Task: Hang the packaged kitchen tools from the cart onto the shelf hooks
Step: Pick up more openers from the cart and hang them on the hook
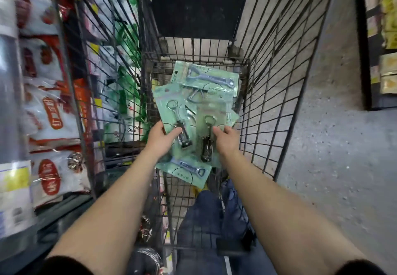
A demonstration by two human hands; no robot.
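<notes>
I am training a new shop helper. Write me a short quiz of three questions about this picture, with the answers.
1. True or false: inside the wire cart, the left hand grips a corkscrew package and the right hand grips a second corkscrew package.
2. The bottle opener package lies: A) nearest the person; B) on a shelf; C) on a hook.
3. On which side of the person are the red-and-white bags?
Key: 1 true; 2 A; 3 left.
</notes>
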